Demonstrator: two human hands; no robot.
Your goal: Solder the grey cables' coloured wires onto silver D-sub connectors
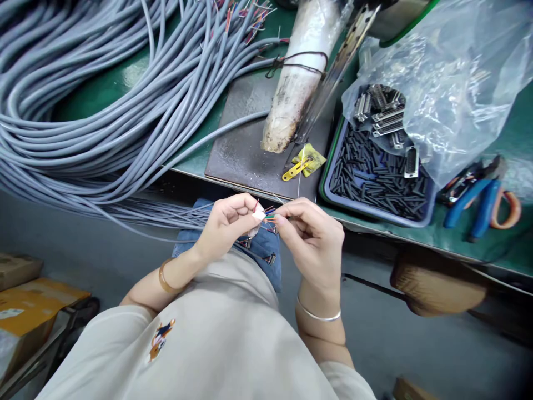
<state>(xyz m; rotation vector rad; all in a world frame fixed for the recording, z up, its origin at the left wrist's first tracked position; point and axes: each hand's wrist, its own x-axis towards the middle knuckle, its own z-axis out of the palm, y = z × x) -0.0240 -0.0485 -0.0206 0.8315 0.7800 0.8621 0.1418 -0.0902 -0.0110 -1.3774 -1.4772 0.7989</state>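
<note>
Just off the table's front edge, my left hand [233, 219] pinches a cable end with something white around its fingertips. Thin coloured wires [270, 214], among them red, blue, green and orange, fan out to the right from it. The fingertips of my right hand [312, 236] are closed on these wires. Below the hands, small connectors [270, 259] on cables lie over the lap. A large bundle of grey cables [125, 128] covers the left of the table. Beyond the hands lies a dark board [245, 144] with a yellow tool [296, 169] on it.
A blue tray [431, 208] of short black tubes stands at the right, with metal connectors [389, 114] and a plastic bag [453, 83] over it. Blue-handled pliers [485, 205] lie further right. A wrapped white roll [291, 83] rests over the board. Cardboard boxes [37, 305] are at lower left.
</note>
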